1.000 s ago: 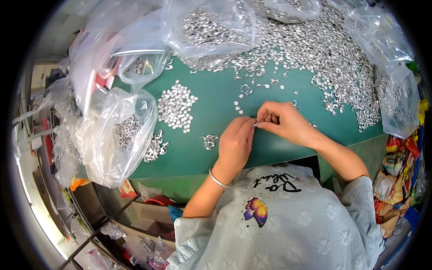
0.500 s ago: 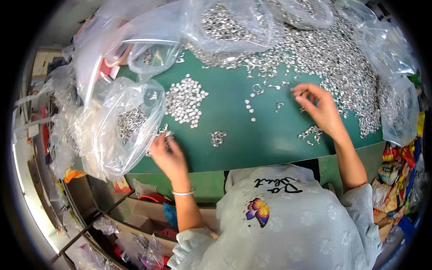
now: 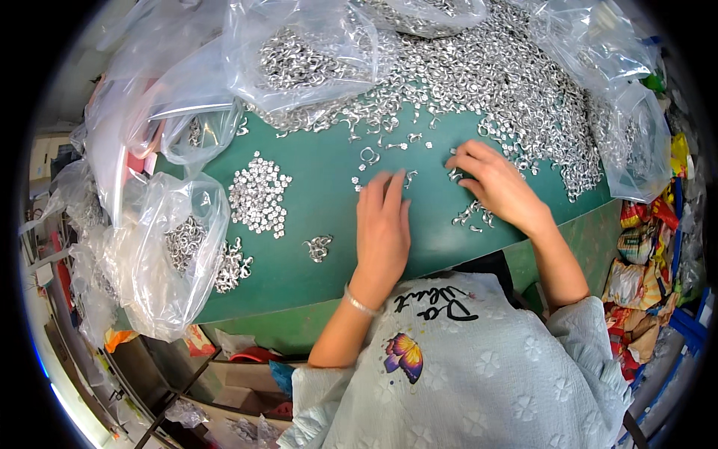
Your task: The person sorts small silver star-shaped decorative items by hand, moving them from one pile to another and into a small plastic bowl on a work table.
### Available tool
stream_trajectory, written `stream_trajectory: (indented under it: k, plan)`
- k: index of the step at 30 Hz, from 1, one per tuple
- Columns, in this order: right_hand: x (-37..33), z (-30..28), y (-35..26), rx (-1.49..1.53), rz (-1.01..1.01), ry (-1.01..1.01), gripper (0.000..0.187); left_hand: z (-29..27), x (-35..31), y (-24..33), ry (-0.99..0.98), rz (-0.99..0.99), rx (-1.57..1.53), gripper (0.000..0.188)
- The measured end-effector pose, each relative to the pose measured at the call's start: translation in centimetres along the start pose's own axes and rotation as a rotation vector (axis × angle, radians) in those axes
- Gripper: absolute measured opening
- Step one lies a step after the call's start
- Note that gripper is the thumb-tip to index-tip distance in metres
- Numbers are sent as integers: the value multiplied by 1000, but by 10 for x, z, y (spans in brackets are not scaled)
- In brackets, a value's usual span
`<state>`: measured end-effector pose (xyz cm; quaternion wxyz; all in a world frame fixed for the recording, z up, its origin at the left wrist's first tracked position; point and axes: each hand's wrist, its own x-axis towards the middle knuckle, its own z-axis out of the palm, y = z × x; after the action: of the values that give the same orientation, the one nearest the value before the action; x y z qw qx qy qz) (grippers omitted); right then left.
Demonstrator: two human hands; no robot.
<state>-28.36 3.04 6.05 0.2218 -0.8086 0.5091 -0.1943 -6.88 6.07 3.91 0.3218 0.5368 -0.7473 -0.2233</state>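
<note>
My left hand (image 3: 383, 232) reaches over the middle of the green tabletop (image 3: 299, 194), its fingers stretched forward and slightly apart. Its fingertips hover at or touch a few small silver pieces, partly covering them; what lies under the palm is hidden. To its right, my right hand (image 3: 493, 183) has curled fingers, with a small silver metal piece (image 3: 452, 152) at the fingertips. Below that hand lies a little group of curved silver metal pieces (image 3: 473, 215). Just beyond my left fingertips rests an open silver ring-shaped piece (image 3: 369, 156).
A large heap of silver metal pieces (image 3: 516, 82) covers the far right. Clear plastic bags (image 3: 299, 71) of pieces stand at the back and left (image 3: 161, 262). Flower-like silver pieces (image 3: 258, 196) spread at left, near a small cluster (image 3: 318, 248) and another pile (image 3: 233, 267).
My left hand has moved right from the pile beside the left bag to the table's middle. My right hand stays near the loose pieces, fingers still curled. The view has shifted.
</note>
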Motion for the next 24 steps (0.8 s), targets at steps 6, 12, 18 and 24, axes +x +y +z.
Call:
stream_trajectory:
  k: [6, 12, 18, 24]
  plan:
    - [-7, -9, 8, 211, 166, -115, 29, 19, 19, -1, -78, 21, 43, 42]
    - [-11, 0, 13, 120, 48, -41, 26, 18, 14, -3, -110, -3, 27, 41]
    - [-19, -21, 21, 134, 33, -219, 14, 14, 16, -5, -69, 12, -15, 40]
    - [10, -22, 12, 343, 194, -112, 12, 15, 18, -2, -79, -13, -23, 31]
